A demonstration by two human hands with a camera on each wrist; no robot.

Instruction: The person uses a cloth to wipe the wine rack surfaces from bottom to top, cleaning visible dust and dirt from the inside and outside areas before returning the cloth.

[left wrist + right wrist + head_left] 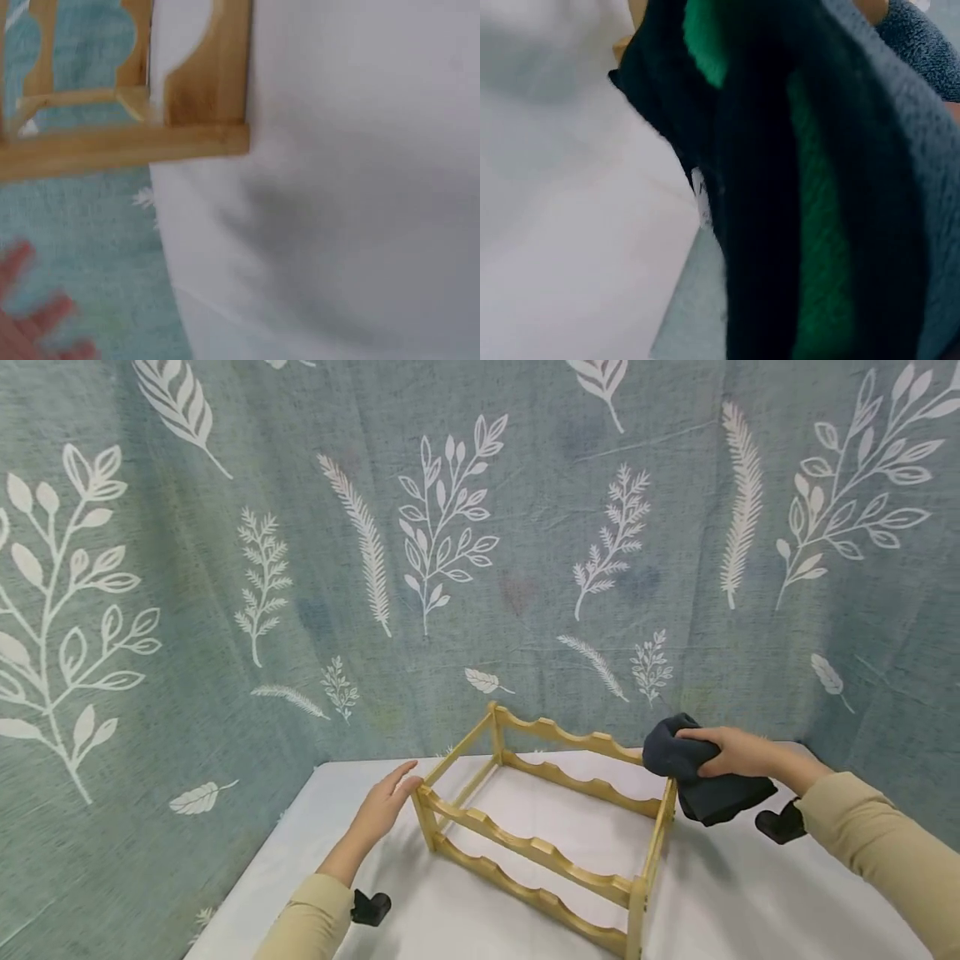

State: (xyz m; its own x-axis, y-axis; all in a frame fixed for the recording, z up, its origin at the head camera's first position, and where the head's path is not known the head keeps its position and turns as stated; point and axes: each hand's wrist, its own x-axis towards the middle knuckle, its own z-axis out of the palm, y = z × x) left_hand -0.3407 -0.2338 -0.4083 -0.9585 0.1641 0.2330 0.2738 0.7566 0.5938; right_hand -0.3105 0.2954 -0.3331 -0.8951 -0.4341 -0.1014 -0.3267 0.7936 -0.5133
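Observation:
A wooden rack (543,853) with scalloped rails stands on the white table. My right hand (738,753) grips a bunched dark cloth (678,760) at the rack's back right corner. Seen from the right wrist, the cloth (765,195) is dark with green patches and a grey-blue side, and a small white tag hangs at its edge. By the rack's left front corner is my left hand (384,803), its fingers extended and spread. The left wrist view has those fingers (49,315) blurred and apart from the rack's wooden end bar (120,152).
The white tabletop (457,914) extends around the rack. Behind and beside it hangs a blue-green curtain (525,585) with white leaf prints. Black wrist mounts (371,908) sit under both forearms.

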